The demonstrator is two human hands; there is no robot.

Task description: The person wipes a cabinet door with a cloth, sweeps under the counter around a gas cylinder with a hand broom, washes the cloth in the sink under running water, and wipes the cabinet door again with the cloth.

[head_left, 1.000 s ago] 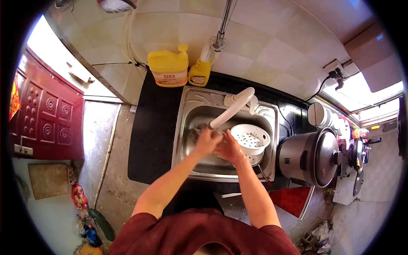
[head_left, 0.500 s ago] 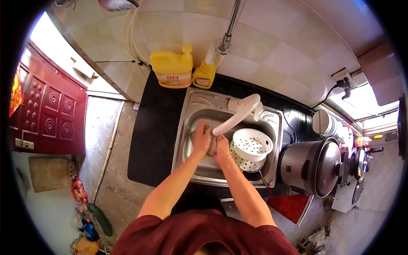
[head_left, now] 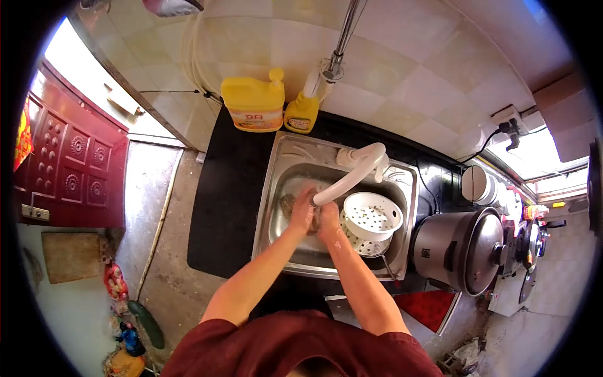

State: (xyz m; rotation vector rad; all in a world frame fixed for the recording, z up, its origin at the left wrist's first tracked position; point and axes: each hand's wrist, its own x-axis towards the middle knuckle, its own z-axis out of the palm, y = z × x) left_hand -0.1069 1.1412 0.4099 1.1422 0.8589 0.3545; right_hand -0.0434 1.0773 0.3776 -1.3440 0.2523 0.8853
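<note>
Both my hands are together in the stainless steel sink [head_left: 267,235], under the mouth of the white faucet [head_left: 355,174]. My left hand [head_left: 303,208] and my right hand [head_left: 328,220] are closed about a brown, elongated thing [head_left: 312,230], perhaps a root vegetable. Most of it is hidden by the fingers and the faucet. Another brown lump [head_left: 287,204] lies in the basin left of my left hand. Close to my right hand, a white perforated basket [head_left: 372,231] holding small green bits rests on a metal strainer [head_left: 367,246].
Behind the sink stand a large yellow jug [head_left: 253,103] and a smaller yellow bottle [head_left: 302,113]. A big lidded cooker [head_left: 449,248] sits on the black counter [head_left: 220,207] side to the right. A red door [head_left: 75,157] is at left, with a green gourd-like vegetable [head_left: 146,323] on the floor.
My hands have shifted slightly around the brown thing, which shows less between them. The brown lump left of my left hand is more exposed. The faucet and basket stay put.
</note>
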